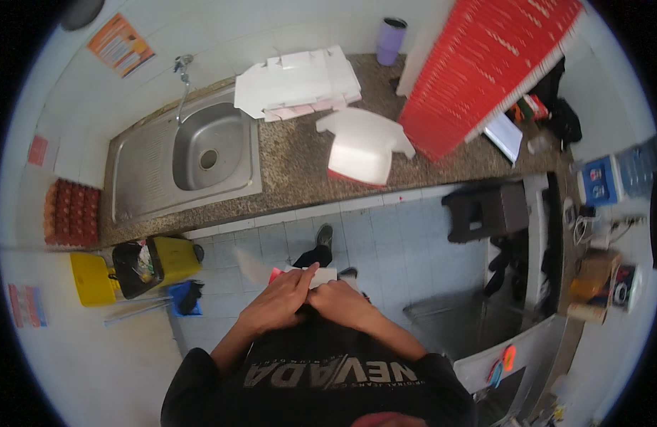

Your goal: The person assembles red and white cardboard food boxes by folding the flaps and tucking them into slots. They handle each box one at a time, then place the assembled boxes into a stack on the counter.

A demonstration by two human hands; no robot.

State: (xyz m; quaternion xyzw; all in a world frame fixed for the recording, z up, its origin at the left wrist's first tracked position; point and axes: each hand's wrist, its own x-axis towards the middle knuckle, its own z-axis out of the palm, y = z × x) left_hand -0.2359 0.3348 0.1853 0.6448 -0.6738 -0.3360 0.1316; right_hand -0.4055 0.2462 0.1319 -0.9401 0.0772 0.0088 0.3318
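Two working close: left hand [282, 295] and right hand [340, 303], both clamped on the red-and-white carton [324, 275] just far-side, stretching left to right.

Upper garment: black T-shirt [293, 406], short sleeves [189, 377] ending near the elbows; chest marked with large pale block lettering [379, 373] and smaller print alongside. Lower garment: black trouser leg [314, 256]. Footwear: dark grey shoe [325, 234]. Left hand [282, 295] and right hand [342, 304]: bare.
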